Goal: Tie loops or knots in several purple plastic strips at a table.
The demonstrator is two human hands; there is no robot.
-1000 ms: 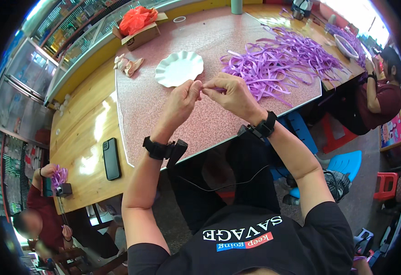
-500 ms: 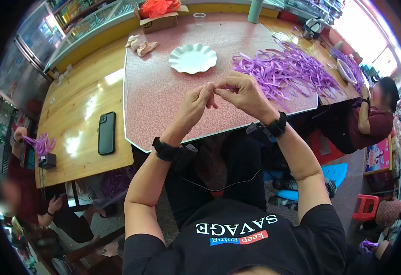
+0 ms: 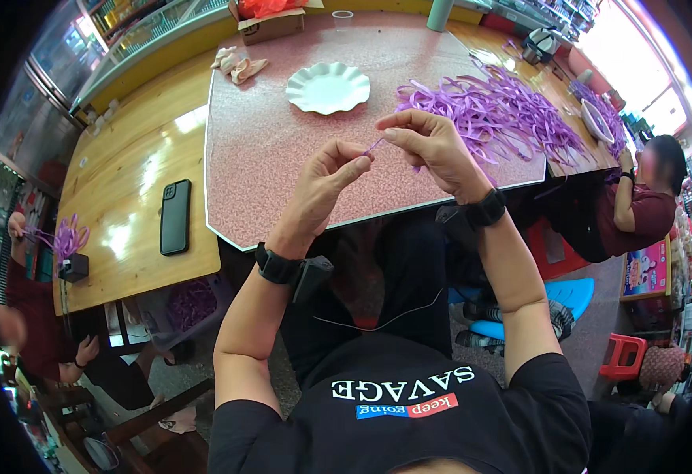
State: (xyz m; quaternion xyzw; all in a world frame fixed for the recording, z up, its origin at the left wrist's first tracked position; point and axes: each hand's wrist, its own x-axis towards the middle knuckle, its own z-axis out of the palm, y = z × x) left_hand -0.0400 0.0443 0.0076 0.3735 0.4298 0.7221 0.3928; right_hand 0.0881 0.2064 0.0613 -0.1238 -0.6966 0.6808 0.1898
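A short, thin piece of purple strip (image 3: 375,145) runs between my two hands above the pink speckled tabletop (image 3: 255,158). One end is pinched by the thumb and fingers of my left hand (image 3: 328,180). The thumb and forefinger of my right hand (image 3: 438,154) close on its other end. Just right of and beyond my right hand lies a heap of purple strips (image 3: 496,110). A white plate with a wavy rim (image 3: 328,88) stands beyond my hands. How much of the strip my fingers cover is hidden.
Crumpled pale gloves or cloth (image 3: 239,65) and a cardboard box (image 3: 271,28) lie at the back left. A black phone (image 3: 175,217) rests on the wooden table (image 3: 136,178). A green cylinder (image 3: 439,14) stands at the back. People work with purple strips at both sides.
My hands have drawn apart, and the purple strip now shows between them. My right hand has turned, its fingers raised. The view has shifted slightly.
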